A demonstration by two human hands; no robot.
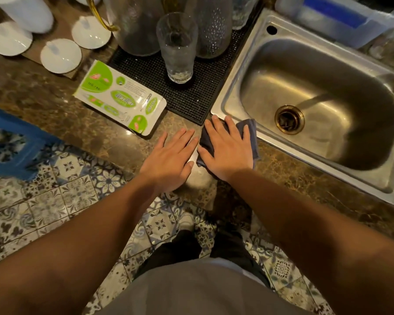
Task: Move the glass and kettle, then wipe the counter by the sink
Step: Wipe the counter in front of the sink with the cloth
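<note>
The right hand presses flat on a dark cloth at the sink rim's near corner; the left hand lies flat just left of the cloth; the glass stands on the black mat left of the sink.

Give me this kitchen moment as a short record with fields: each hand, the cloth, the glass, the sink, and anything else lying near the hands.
left hand: flat on the counter, palm down, holding nothing
right hand: spread flat, pressing on the cloth
cloth: dark blue-grey, on the counter at the sink's near-left corner, one edge over the rim
glass: clear, upright on the black mat
sink: steel, basin empty
green and white package: flat on the counter, left of the mat
</note>
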